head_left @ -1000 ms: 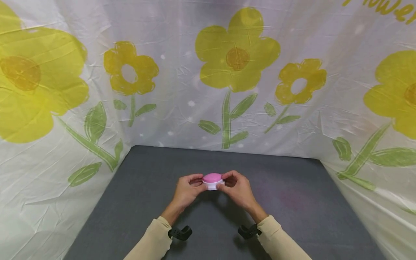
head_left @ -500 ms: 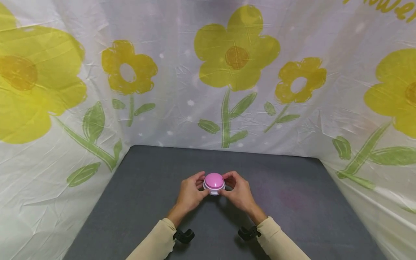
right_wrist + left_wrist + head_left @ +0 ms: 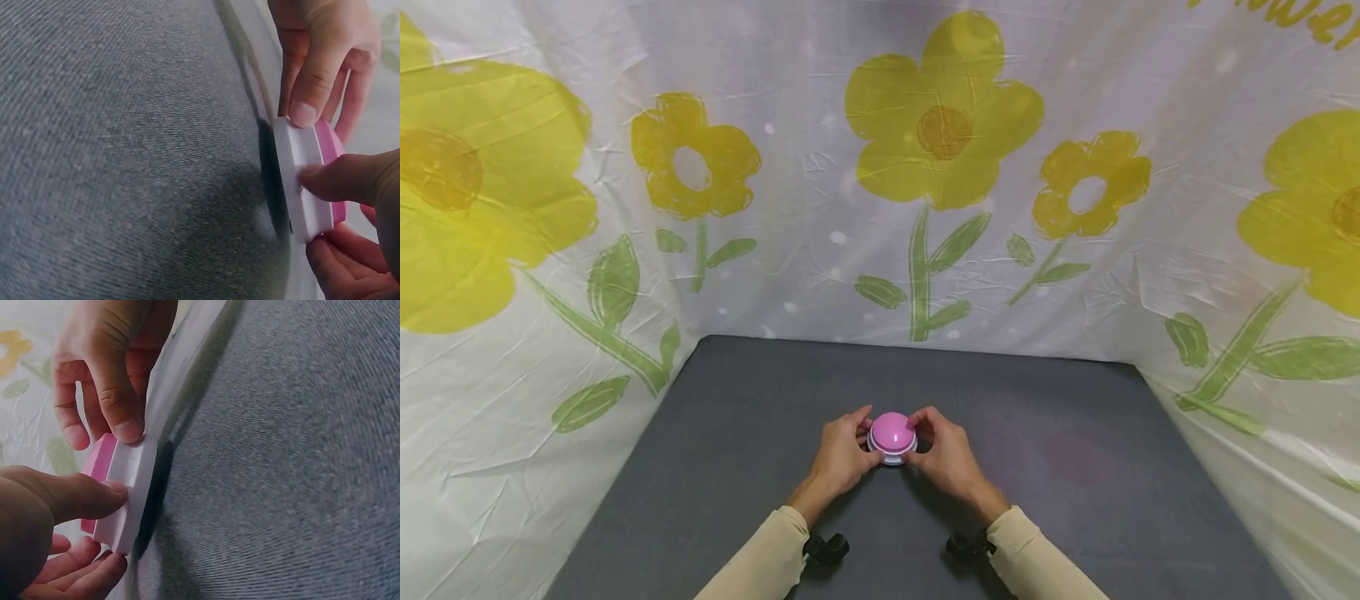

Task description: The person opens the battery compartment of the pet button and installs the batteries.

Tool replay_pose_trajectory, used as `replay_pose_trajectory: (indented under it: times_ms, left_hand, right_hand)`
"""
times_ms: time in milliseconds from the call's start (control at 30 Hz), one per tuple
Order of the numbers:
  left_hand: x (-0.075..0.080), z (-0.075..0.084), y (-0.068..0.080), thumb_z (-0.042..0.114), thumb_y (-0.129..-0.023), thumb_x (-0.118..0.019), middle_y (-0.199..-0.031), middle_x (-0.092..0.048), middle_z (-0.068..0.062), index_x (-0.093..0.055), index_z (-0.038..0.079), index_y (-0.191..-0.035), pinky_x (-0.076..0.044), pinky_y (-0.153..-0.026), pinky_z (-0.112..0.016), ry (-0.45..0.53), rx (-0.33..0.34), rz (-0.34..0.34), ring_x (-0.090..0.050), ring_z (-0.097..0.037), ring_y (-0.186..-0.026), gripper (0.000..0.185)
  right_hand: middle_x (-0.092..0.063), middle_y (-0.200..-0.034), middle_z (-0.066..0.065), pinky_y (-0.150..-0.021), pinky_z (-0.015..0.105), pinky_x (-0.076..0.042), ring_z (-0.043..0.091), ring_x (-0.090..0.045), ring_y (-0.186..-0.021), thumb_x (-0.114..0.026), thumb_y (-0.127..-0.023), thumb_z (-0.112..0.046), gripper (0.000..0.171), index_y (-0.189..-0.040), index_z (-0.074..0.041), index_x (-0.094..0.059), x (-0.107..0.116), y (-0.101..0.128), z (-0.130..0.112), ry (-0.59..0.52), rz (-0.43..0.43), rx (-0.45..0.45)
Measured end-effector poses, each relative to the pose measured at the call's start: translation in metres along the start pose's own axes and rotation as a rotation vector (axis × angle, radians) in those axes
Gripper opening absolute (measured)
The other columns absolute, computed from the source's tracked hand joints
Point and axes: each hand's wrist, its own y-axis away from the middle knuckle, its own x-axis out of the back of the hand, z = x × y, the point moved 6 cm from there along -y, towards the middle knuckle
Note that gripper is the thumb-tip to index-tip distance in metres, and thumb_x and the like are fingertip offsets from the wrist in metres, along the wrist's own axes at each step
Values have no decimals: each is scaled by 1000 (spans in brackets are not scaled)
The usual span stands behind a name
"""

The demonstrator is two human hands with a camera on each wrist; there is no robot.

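Note:
A round push button (image 3: pixel 892 433) with a pink domed top and a white base is held between both hands at the middle of the table. My left hand (image 3: pixel 841 454) grips its left side, the thumb on the white rim and the fingers curled behind and under it. On the opposite side my right hand (image 3: pixel 949 454) pinches the rim with thumb and fingers. In the left wrist view the white base (image 3: pixel 128 487) is close over the grey cloth, both thumbs pressing its near side. The right wrist view shows the pink top (image 3: pixel 331 147) facing away from the cloth.
A dark grey cloth-covered table (image 3: pixel 760 392) spreads beneath the hands. White curtains printed with yellow flowers (image 3: pixel 945 133) enclose its back and both sides. Each wrist wears a black band, the left one (image 3: pixel 826 550) and the right one (image 3: pixel 967 546).
Both hands have lowered the push button and drawn it slightly toward the person. Its pink top has tipped toward the head camera, so more of the dome shows. Both hands kept their hold.

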Motion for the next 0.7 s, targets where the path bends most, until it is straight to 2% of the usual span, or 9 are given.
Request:
replay_pose_trajectory:
  times_ms: [233, 467, 700]
  left_hand:
    - [-5, -2, 3, -3, -79, -95, -125, -72, -23, -57, -10, -151, -63, -103, -42, -33, 29, -7, -77, -36, -119, 81]
    - [-6, -3, 5, -1, -78, -97, -124, -72, -21, -57, -8, -152, -63, -103, -43, -87, 18, -4, -77, -34, -117, 84]
    - [-4, -2, 4, 0, -79, -96, -123, -71, -20, -56, -6, -153, -62, -104, -43, -98, 5, -12, -76, -34, -117, 85]
  right_hand:
    - [-77, -122, 15, -102, 47, -64, 33, -78, -117, -92, -80, 5, 48, -119, -6, -66, -3, 3, 1, 15, -25, 13]
    - [-76, -121, 14, -103, 47, -63, 32, -77, -118, -92, -80, 5, 47, -118, -6, -67, -4, 4, 0, 2, -31, 4]
    - [-75, -122, 14, -104, 46, -63, 32, -77, -119, -92, -79, 6, 48, -119, -5, -67, -5, 3, -2, 4, -33, 9]
